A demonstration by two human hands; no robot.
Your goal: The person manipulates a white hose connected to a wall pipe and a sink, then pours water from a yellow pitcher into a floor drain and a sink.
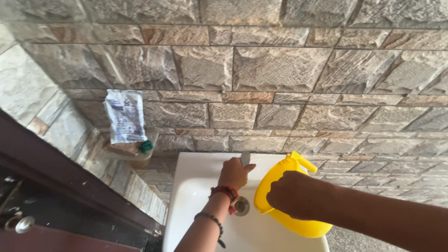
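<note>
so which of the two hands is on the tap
The left hand, the one with beaded bands on its wrist, grips the metal tap at the back of the white sink. The right hand holds the yellow jug instead.

I see a rough stone-tile wall [280, 70] ahead, a white printed plastic pouch [125, 115] leaning on a small ledge [128, 151] beside a green scrap [146, 147], and a dark wooden door frame [70, 182] at left

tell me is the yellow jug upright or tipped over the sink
Tipped. The yellow jug leans toward the tap, spout up and left, held by the right hand over the white sink. The left hand grips the tap.
</note>
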